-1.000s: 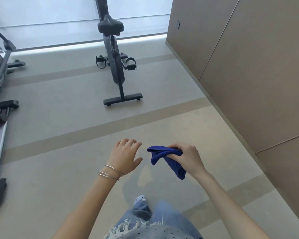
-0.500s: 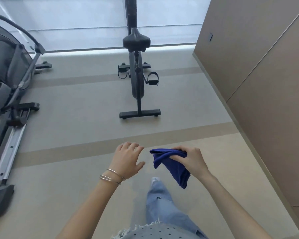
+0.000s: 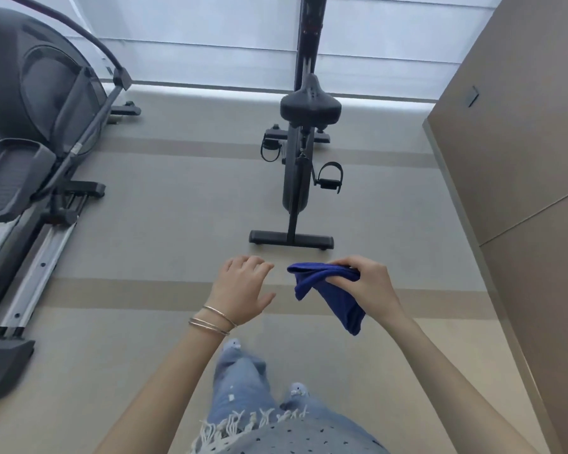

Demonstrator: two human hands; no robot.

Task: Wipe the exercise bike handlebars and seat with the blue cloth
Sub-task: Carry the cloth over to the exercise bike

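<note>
Since a second earlier, the exercise bike (image 3: pixel 295 178) had drawn nearer and swung to centre. Just short of its rear foot, the right hand (image 3: pixel 371 283) pinched the bunched blue cloth (image 3: pixel 328 293); the left hand (image 3: pixel 243 286) hovered alongside, fingers loose, empty. This looked like the approach, with nothing wiped yet. Next would be closing in to reach the seat (image 3: pixel 310 106); the handlebars were out of view.

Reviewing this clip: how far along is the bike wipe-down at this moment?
Done: the right hand grips the blue cloth. In hand: the person stands short of the exercise bike, left hand open and holding nothing. Left: all the wiping; the cloth touches neither the seat nor the handlebars, which are out of frame above.
</note>
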